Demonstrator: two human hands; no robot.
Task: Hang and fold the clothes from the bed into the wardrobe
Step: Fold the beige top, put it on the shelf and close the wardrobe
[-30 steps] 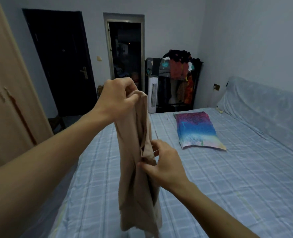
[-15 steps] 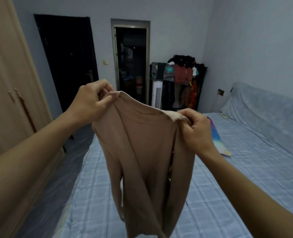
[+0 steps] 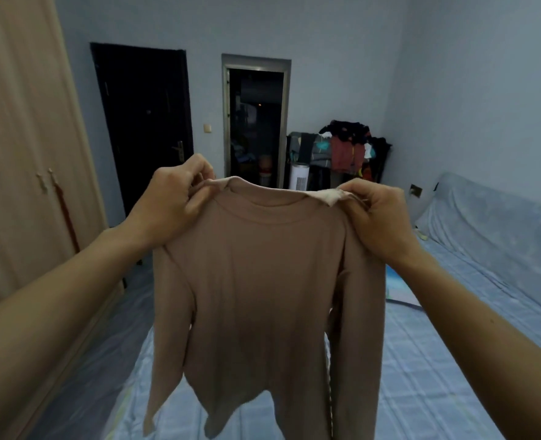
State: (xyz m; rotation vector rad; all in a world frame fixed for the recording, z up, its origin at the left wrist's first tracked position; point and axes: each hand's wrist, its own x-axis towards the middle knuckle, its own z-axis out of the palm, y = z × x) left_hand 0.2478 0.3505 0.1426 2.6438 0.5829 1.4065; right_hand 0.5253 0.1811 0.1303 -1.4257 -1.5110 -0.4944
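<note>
We pinch the beige top (image 3: 262, 281) by both shoulders, left hand (image 3: 174, 204) and right hand (image 3: 380, 217); collar up, length hanging vertical over the bed (image 3: 437, 360). Hem cut off below.

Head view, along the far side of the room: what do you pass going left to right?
wardrobe → black door → wall switch → open doorway → white tower fan → loaded clothes rack → wall socket
</note>
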